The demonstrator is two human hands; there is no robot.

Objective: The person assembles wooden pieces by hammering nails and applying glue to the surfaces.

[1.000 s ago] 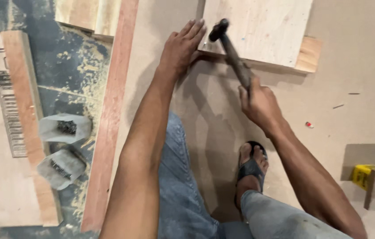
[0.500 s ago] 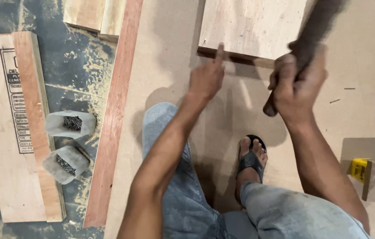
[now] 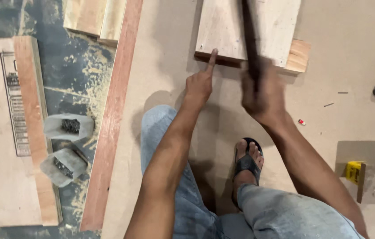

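On the wide brown board that served as a floor, a person crouched, one sandalled foot planted between the knees. Ahead lay a pale wooden panel, flat, its near edge resting over a thicker block that stuck out at the right corner. It looked stiff and fairly heavy, unlikely to slide, best steadied by pressing near its edge. To the left ran a long reddish strip, and beyond it sawdust and offcuts crowded the darker ground, so free room lay mostly to the right.

The right hand was wrapped tight round the dark handle of a hammer, blurred with motion, the shaft reaching up across the panel; its head was out of sight. That tool seemed top-heavy, gripped low on the handle. The left hand was mostly curled, its forefinger stretched out to touch the panel's near left edge, holding nothing I could make out. Two small open boxes of nails sat well apart, left of the strip.
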